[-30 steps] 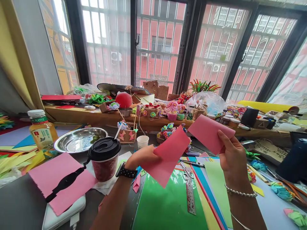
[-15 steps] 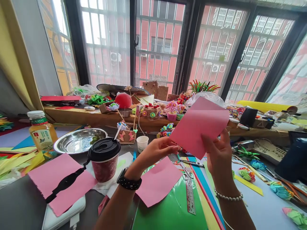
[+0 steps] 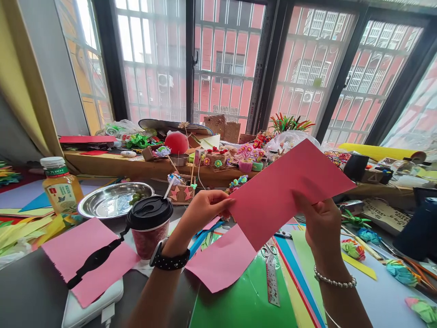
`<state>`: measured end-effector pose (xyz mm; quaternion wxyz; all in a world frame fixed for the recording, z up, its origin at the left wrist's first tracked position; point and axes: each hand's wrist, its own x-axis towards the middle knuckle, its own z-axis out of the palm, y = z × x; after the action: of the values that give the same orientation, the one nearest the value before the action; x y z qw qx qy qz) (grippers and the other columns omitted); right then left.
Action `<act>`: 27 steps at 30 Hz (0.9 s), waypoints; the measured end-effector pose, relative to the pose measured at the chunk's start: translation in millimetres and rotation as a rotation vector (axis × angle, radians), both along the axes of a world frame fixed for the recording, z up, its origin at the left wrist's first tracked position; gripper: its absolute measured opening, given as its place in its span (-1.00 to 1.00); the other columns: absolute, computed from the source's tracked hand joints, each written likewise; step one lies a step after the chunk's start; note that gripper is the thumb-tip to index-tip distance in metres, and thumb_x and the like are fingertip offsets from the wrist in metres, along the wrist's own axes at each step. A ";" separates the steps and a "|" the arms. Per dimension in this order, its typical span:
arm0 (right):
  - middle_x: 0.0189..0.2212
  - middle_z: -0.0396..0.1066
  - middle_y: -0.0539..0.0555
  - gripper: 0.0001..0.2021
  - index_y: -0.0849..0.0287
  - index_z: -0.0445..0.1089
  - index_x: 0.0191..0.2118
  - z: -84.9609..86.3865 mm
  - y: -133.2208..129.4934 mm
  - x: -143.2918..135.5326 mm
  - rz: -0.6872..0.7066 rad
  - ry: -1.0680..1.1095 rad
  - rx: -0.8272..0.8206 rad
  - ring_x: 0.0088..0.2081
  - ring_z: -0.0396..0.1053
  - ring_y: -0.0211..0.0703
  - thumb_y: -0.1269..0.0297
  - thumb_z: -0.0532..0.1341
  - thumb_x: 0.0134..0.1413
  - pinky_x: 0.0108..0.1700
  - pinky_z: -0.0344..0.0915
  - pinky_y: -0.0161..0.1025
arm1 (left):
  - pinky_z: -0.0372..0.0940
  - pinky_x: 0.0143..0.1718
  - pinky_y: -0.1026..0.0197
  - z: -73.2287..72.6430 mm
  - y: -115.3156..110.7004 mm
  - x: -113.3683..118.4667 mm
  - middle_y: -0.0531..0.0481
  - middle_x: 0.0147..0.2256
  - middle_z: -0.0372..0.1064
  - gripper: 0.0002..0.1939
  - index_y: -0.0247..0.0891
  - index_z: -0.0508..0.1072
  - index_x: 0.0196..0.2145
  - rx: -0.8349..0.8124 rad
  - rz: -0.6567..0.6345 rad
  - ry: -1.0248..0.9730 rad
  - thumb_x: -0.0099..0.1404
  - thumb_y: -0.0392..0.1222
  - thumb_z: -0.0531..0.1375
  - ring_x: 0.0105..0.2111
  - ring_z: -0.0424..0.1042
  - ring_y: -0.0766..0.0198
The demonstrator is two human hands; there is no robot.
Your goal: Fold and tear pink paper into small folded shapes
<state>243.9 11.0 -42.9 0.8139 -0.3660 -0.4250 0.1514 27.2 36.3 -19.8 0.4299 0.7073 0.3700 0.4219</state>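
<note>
Paper (image 3: 287, 187), a plain pink rectangle, is held up at a slant above the table (image 3: 27, 291) in my head view. The right hand (image 3: 322, 225) has a firm grip on its lower edge, thumb in front and fingers mostly hidden behind; I take it to be bearing most of the weight. The left hand (image 3: 215, 207) has a narrow grip pinching the left corner, which probably steadies so thin a piece and stops it sagging.

Below, another pink sheet (image 3: 218, 262) lies partly over the green mat (image 3: 239, 303). Scissors (image 3: 269, 249) and a ruler (image 3: 272, 284) sit on that mat too, close to the hands, I'd judge so they are easy to reach.

As for writing, the drink bottle (image 3: 62, 189) shows pale characters on a green band, too small for me to read surely. The ruler's marks are too fine. A pale flat piece (image 3: 387, 216) carries dark lettering I can't make out, and I see no brand on the lidded cup (image 3: 150, 234).
</note>
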 end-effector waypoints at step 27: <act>0.09 0.18 0.10 -0.43 -0.01 0.03 0.16 -16.0 -3.4 -19.7 -0.634 -1.109 0.255 0.00 0.24 -0.06 0.60 0.00 0.04 -0.04 0.21 -0.11 | 0.26 -0.29 0.24 -3.9 -16.1 23.5 -0.05 -0.34 0.41 -0.75 -0.34 0.41 -0.32 -0.145 -0.138 -0.355 0.12 -0.10 0.16 -0.34 0.37 0.26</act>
<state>224.3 7.6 -59.0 0.5163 -0.3980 -0.6678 -0.3592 50.7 20.2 -23.7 0.5661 0.6128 0.2683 0.4816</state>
